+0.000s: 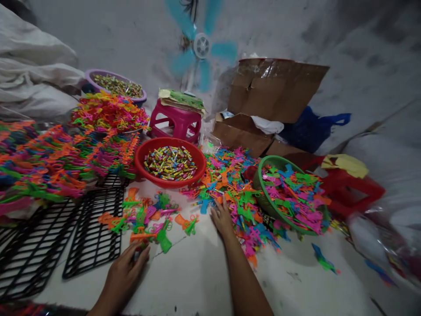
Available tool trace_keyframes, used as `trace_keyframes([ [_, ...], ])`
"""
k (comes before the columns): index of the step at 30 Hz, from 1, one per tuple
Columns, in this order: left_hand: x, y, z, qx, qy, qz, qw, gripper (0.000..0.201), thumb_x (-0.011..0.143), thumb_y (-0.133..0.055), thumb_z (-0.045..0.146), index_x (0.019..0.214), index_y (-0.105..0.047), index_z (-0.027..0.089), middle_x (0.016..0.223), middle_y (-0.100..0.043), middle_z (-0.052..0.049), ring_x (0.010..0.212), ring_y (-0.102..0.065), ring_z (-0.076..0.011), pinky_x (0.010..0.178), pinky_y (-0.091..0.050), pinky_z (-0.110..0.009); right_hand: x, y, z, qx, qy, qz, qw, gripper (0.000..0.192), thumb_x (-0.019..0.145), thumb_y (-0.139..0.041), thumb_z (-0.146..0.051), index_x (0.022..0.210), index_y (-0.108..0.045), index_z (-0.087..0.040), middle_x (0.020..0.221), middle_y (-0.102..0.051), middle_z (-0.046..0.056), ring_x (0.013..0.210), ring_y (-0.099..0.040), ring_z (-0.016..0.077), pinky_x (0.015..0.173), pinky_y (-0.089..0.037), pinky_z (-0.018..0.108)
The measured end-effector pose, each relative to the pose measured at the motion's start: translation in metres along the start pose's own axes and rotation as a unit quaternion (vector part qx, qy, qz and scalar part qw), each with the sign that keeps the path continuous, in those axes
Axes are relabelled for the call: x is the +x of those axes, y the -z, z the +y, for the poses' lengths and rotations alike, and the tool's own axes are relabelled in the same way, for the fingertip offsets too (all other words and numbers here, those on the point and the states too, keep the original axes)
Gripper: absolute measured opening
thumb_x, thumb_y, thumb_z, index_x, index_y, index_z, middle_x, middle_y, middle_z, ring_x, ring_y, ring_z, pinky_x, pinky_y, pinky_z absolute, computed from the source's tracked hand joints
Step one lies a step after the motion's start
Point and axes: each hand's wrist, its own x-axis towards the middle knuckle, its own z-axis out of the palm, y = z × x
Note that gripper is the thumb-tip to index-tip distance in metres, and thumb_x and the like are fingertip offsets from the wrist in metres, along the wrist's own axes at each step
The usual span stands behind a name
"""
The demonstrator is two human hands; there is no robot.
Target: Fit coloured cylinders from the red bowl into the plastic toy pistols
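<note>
My left hand (126,267) is at the front of the white table, its fingers closed around a small capped tube (137,253) that shows only in part. Just beyond those fingers lies a small group of bright plastic toy guns, among them a green toy gun (163,239) and an orange toy gun (141,237). My right hand (222,217) reaches to the near left edge of a big heap of mixed toy guns (245,193). Its fingers are apart and touch or hover over the pieces; I see nothing held in them.
Behind my hands stands a red basin (138,162) of small coloured tubes. A green basket (268,199) of toy guns tilts at right. Black wire racks (95,228) and rows of toy guns (66,162) fill the left. Farther back are a pink stool (176,116), cardboard boxes (263,92) and a fan (201,46).
</note>
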Motion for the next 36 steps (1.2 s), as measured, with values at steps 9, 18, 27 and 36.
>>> trace_keyframes([
  [9,-0.001,-0.002,-0.008,0.004,0.016,-0.028,0.999,0.039,0.071,-0.049,0.052,0.090,-0.065,0.023,0.098,-0.067,-0.003,0.087,-0.063,-0.0193,0.076,-0.050,-0.024,0.030,0.026,0.062,-0.051,-0.023,0.049,0.997,0.042,0.078,-0.045,-0.032,0.117,-0.050,-0.019,0.141,-0.018,0.006,0.125,-0.028,0.0220,0.099,-0.031,0.036],
  [18,0.000,-0.001,-0.002,-0.016,0.037,-0.010,0.999,0.040,0.069,-0.050,0.053,0.087,-0.065,0.021,0.088,-0.070,-0.005,0.072,-0.065,-0.0195,0.063,-0.052,-0.024,-0.005,0.015,0.016,-0.087,-0.068,0.061,0.992,0.045,0.077,-0.046,-0.030,0.120,-0.046,-0.019,0.133,-0.033,0.013,0.113,-0.042,0.0255,0.084,-0.042,0.038],
  [27,0.000,0.008,0.021,-0.103,0.099,-0.061,0.988,0.039,0.077,-0.047,0.045,0.107,-0.050,0.020,0.069,-0.069,0.001,0.054,-0.061,-0.0133,0.053,-0.047,-0.020,-0.013,0.000,-0.008,-0.125,-0.106,0.173,0.971,0.048,0.079,-0.041,-0.038,0.116,-0.049,-0.009,0.127,-0.037,0.020,0.118,-0.031,0.0328,0.091,-0.028,0.051],
  [36,-0.004,0.013,0.028,-0.327,0.175,-0.080,0.925,0.032,0.077,-0.049,0.044,0.091,-0.052,0.016,0.058,-0.057,0.003,0.050,-0.055,-0.0123,0.045,-0.042,-0.021,-0.035,-0.023,-0.067,-0.066,-0.053,0.158,0.984,0.034,0.078,-0.045,-0.036,0.098,-0.061,-0.015,0.105,-0.052,0.015,0.099,-0.045,0.0289,0.086,-0.032,0.045],
])
